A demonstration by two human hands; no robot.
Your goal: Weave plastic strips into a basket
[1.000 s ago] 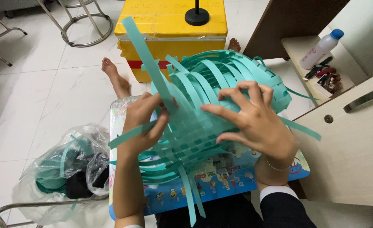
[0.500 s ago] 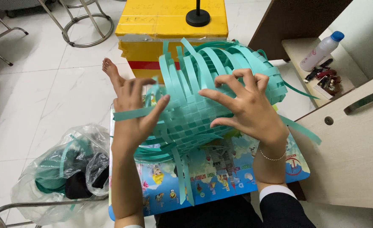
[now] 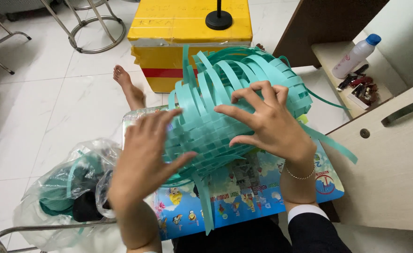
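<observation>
Setting: white marble-look tiled floor [image 3: 52, 107], seen from above; person seated with a printed picture board [image 3: 244, 197] across the lap as work surface.
Far left: metal chair legs [image 3: 94, 33] on the tiles, well apart from the work.
Lower left: clear plastic bag [image 3: 61, 187] on the floor just beside the board, holding coils of teal strip and a dark object.
Left hand [image 3: 143, 159]: fingers spread wide, flat against the left flank of the woven part; slightly blurred, so grip pressure cannot be told.
Bare foot [image 3: 127, 86]: stretched out on the tiles beyond the board.
Work piece: teal woven basket [image 3: 215, 126], half made, lying on its side on the board between both hands; lower body tightly woven, upper strips loose and fanned out.
Loose strip [image 3: 205, 206]: hangs from the weave down over the board's near edge.
Behind: yellow box [image 3: 190, 28] with a black stand base on top.
Right hand [image 3: 267, 126]: fingers spread and arched, tips pressing on the woven wall; thin bracelet at the wrist.
Right: pale wooden cabinet [image 3: 384, 173]; shelf with a white bottle [image 3: 356, 56].
Handling note: steady the body with both palms, press rows snug, and keep the free strips from kinking.
</observation>
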